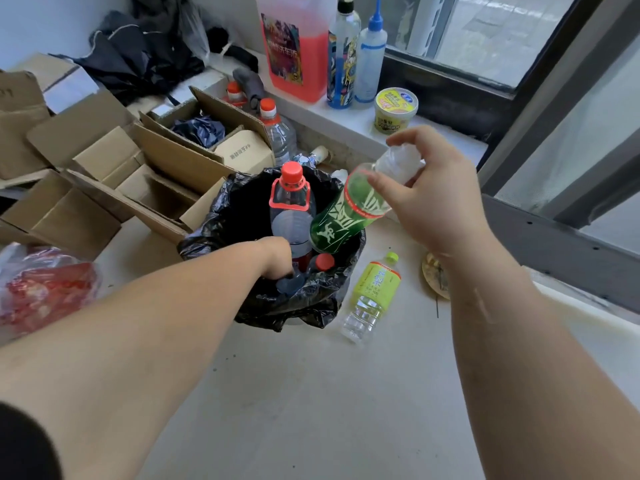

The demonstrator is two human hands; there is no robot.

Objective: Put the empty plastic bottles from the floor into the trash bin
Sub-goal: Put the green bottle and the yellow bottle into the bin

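Pinching the clear upper end of a green-labelled plastic bottle (349, 209), the fingers (377, 183) of my right hand (433, 199) hold it tilted at the centre of the frame, its base dipping over the far right rim of the trash bin (221, 216). My left hand (277, 256) is plunged into the bin's mouth from the lower left; its fingers are buried among the bottles, so I cannot tell whether they are curled around anything.

Inside the bin, lined with a black bag, a tall clear bottle with a red cap and red carry handle (291, 202) stands upright just beside the green one, and a second red cap (324, 261) shows lower down near my left wrist.

On the floor (311, 393) just right of the bin lies a clear bottle with a yellow-green label and cap (374, 292), its cap pointing away from me. Beyond the bin, against the low ledge, another clear bottle with a red cap (278, 133) stands upright, and a crumpled bottle (311, 155) lies beside it.

Open cardboard boxes (114, 174) fill the left middle of the frame, and a red plastic bag (41, 285) sits at the left edge. On the window ledge at the top stand a jug of pink liquid (294, 50), two more bottles and a yellow tub (394, 110).
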